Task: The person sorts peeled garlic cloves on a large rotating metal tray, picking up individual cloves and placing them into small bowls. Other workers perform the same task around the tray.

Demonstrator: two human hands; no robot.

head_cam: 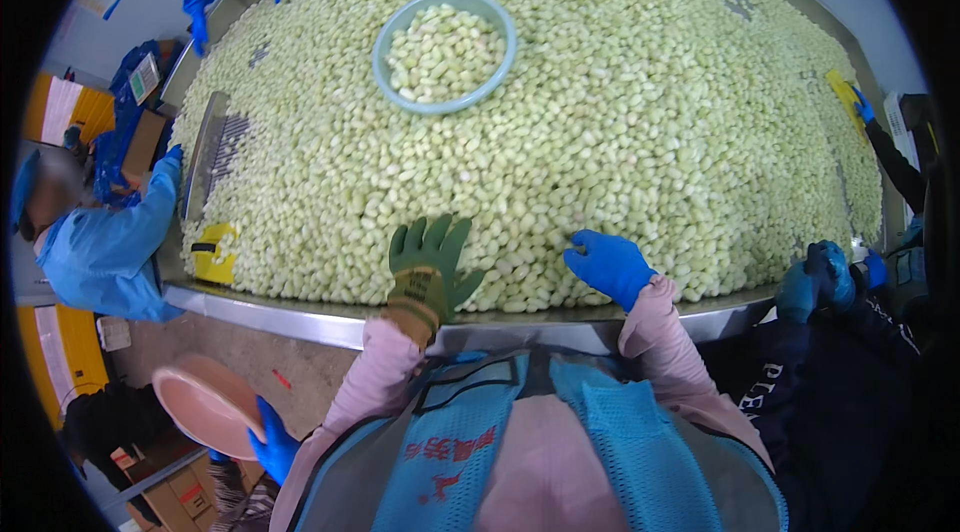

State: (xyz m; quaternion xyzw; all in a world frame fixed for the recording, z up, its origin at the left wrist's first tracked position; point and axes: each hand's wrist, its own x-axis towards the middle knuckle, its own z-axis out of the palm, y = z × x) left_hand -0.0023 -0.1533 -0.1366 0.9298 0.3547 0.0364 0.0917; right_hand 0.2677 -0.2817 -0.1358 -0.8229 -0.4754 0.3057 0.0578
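A broad heap of pale green, oval, bean-like pieces (600, 119) covers the metal table (285, 318) before me. My left hand (427, 269), in a green coated work glove, lies palm down with spread fingers on the heap near the front edge. To its right my right hand (611, 267), in a blue glove, rests on the pieces with its fingers bent; whether it holds any cannot be seen. Beyond both hands a light blue plastic basin (508, 70) full of the same pieces sits on the heap.
A yellow scoop (217, 254) and a metal divider (202, 157) lie at the left. Co-workers' gloved hands reach in from the far side, left and right. A person at lower left holds a pink basin (210, 404). Another yellow tool (847, 100) is at far right.
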